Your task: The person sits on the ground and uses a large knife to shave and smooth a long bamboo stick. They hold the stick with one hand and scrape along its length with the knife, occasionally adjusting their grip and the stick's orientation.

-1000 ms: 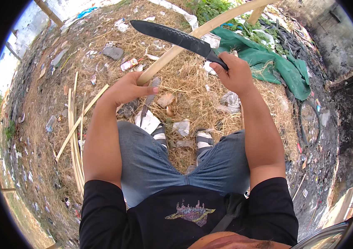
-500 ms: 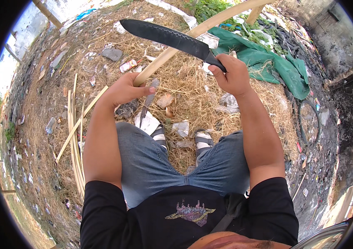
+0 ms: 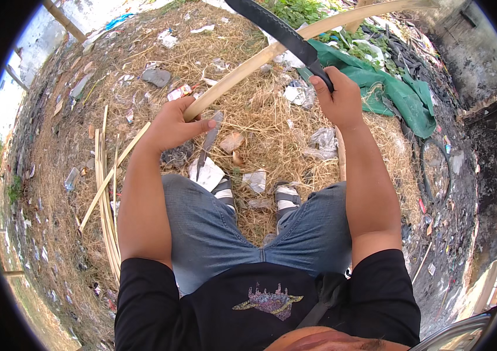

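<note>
Holding a pale bamboo pole (image 3: 272,51) in the closed left hand (image 3: 172,126), right hand (image 3: 337,99) clenched on a dark machete (image 3: 278,32), straw-covered ground (image 3: 260,128) below

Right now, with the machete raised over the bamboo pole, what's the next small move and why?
Probably bring the machete down onto the bamboo pole, well beyond the left hand. The right hand holds the blade lifted above the pole, while the left hand grips the pole's near end.
</note>
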The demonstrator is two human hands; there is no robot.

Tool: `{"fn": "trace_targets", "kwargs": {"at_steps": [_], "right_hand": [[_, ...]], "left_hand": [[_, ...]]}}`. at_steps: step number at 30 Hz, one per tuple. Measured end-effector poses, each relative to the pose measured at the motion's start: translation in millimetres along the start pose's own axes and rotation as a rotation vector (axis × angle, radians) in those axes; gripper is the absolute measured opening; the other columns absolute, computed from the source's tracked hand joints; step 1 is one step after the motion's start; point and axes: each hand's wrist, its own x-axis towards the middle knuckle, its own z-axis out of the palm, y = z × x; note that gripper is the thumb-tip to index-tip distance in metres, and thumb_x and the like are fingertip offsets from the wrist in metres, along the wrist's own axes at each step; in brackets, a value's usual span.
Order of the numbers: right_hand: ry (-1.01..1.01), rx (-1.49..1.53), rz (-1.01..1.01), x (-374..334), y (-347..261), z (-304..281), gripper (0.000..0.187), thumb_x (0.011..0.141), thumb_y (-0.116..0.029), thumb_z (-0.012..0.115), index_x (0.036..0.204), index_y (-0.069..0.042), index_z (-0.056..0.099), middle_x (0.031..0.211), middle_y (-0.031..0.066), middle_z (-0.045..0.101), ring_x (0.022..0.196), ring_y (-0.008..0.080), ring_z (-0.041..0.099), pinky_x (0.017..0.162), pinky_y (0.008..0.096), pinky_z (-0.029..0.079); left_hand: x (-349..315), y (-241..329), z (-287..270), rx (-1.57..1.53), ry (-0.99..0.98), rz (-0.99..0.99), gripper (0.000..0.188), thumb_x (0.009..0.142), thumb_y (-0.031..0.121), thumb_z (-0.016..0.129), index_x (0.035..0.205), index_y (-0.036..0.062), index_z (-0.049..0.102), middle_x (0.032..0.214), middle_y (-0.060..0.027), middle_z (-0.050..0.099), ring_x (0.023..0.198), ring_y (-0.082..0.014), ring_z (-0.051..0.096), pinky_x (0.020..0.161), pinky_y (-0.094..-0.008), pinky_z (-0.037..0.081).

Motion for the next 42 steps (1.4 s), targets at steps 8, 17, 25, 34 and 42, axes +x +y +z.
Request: {"fn": "trace_targets", "kwargs": {"at_steps": [8,17,25,34,42], "right_hand": [[-0.027,-0.032,-0.09,-3.1,-9.7,6.8,0.04,0.095,-0.047,0.065,0.087,-0.007,0.063,0.073,0.0128,0.063,0.066,0.0352,0.061,0.059,0.044,0.047],[-0.141,-0.025,-0.035,-6.4,-10.5,9.4,0.044,0.097,-0.048,0.062,0.088,-0.005,0.062,0.073,0.0151,0.063,0.068,0.0366,0.063,0.061,0.0449,0.047],[-0.242,0.053,0.173,-3.8,-5.0,0.3,0.045,0.098,-0.048,0.061,0.089,-0.004,0.061,0.071,0.0174,0.061,0.069,0.0374,0.063,0.062,0.0444,0.047],[-0.257,0.124,0.194,-5.7,-5.1,7.2,0.045,0.098,-0.049,0.06,0.094,-0.004,0.065,0.07,0.0156,0.062,0.067,0.035,0.063,0.063,0.0442,0.047],[-0.143,0.099,0.314,-0.3,15.0,2.5,0.053,0.098,-0.055,0.057,0.088,-0.003,0.063,0.068,0.016,0.059,0.065,0.034,0.059,0.062,0.0431,0.045]], "left_hand": [[-3.0,10.5,1.4,0.131,0.097,0.007,0.039,0.082,0.032,0.083,0.101,0.0009,0.07,0.07,-0.0004,0.06,0.063,-0.0102,0.055,0.058,-0.0315,0.043],[1.5,7.6,6.7,0.217,0.373,0.13,0.034,0.085,0.035,0.08,0.09,0.0035,0.07,0.063,-0.0115,0.061,0.056,-0.0229,0.059,0.057,-0.0382,0.045],[-5.0,17.2,8.6,0.437,0.498,0.211,0.037,0.086,0.042,0.076,0.087,0.0057,0.07,0.065,-0.0148,0.064,0.062,-0.0327,0.065,0.059,-0.0435,0.048],[0.3,14.8,14.1,0.447,0.533,0.247,0.038,0.087,0.043,0.076,0.086,0.0056,0.069,0.067,-0.0153,0.064,0.065,-0.0345,0.066,0.06,-0.0444,0.049],[-3.1,15.8,8.7,0.46,0.549,0.235,0.039,0.087,0.044,0.076,0.084,0.0054,0.067,0.067,-0.0158,0.064,0.065,-0.035,0.065,0.059,-0.045,0.048]]}}
